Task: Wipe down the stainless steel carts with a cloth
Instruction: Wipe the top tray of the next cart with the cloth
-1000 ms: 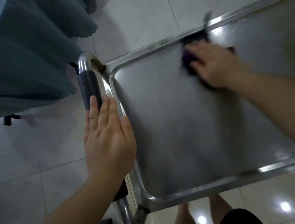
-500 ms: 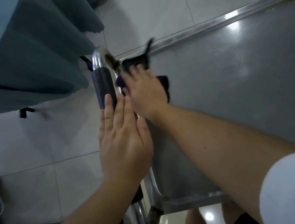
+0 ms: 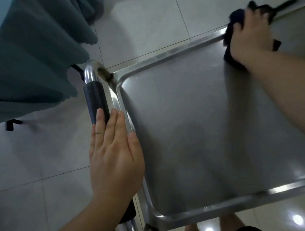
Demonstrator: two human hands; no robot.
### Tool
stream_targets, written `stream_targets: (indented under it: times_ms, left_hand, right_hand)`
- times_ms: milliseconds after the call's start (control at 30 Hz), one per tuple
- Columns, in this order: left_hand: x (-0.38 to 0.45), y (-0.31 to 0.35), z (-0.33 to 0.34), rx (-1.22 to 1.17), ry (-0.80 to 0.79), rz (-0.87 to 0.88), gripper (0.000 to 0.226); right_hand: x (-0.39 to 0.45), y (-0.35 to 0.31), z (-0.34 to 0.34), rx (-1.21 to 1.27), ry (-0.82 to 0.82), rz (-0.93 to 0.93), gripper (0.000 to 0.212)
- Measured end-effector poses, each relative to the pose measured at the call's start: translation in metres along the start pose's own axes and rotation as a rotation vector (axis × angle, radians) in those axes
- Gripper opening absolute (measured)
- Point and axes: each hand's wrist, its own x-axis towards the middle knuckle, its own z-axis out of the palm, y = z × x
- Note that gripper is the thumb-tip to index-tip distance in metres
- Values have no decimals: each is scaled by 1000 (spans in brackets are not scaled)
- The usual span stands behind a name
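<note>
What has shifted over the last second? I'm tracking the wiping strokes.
The right hand swept the dark cloth along the cart top's far rim to the handle-end corner, then back out to the right. The left hand stayed flat on the black handle grip.

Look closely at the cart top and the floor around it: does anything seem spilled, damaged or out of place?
Nothing stands out. The cart top is bare and dry-looking, with only reflections. The right hand presses the dark cloth at the far rim; the left hand rests flat on the handle.
</note>
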Motion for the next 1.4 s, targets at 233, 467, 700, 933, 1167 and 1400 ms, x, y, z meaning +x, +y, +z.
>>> stream_targets:
  times_ms: [233, 467, 700, 933, 1167, 1400]
  left_hand:
    - [0, -1, 1, -35, 15, 7, 64]
    - [2, -2, 3, 19, -5, 6, 65]
    - [2, 7, -3, 95, -30, 8, 79]
    - [1, -2, 4, 39, 16, 18, 63]
    - [-2, -1, 7, 57, 45, 68, 64]
    - [-8, 1, 4, 127, 39, 225, 63]
  right_hand:
    - [-36, -113, 45, 7, -47, -47, 57]
    - [-183, -219, 107, 22, -302, -620, 58]
    - [-268, -149, 88, 23, -396, -852, 75]
    - [-383, -57, 84, 60, -341, -767, 63]
    - [-435, 15, 62, -80, -400, -787, 58]
    - [-398, 63, 33, -97, -320, -661, 58]
